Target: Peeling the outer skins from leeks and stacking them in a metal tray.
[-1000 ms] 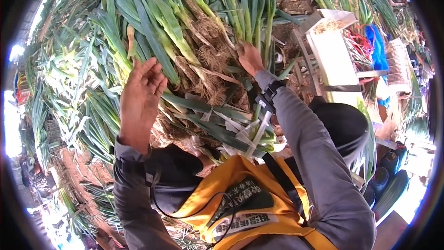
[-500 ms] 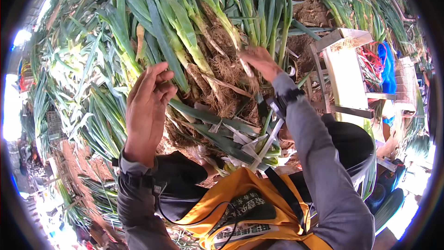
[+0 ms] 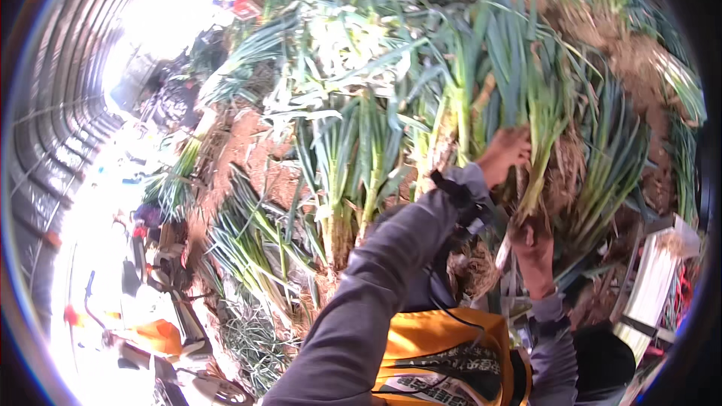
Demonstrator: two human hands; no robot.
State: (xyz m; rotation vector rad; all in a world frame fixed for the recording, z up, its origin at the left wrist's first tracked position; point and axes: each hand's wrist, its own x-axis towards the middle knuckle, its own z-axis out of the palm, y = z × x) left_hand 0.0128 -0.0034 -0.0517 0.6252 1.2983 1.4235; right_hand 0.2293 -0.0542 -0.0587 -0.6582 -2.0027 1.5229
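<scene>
My left hand (image 3: 508, 153) reaches across to the pile, its fingertips against the stalks of a leek (image 3: 535, 180). Blur and leaves hide how its fingers are bent. Below it, my right hand (image 3: 532, 254) is closed around the pale root end of that same leek, which leans up and away with its green leaves spread at the top. Dry brown roots hang beside the right hand. A further leek clump (image 3: 608, 162) lies just right of the hands, and several more leeks (image 3: 451, 120) lean upright to the left.
More leek bunches (image 3: 331, 180) stand on brown soil (image 3: 259, 152) at left. A pale bench-like stand (image 3: 653, 282) is at the lower right. A ribbed wall (image 3: 64, 79) curves along the far left, with a parked vehicle with handlebars (image 3: 154, 338) below it.
The view has swung left. My left hand, previously raised with nothing in it, has moved into the leeks. My right hand has shifted to the root end of a leek.
</scene>
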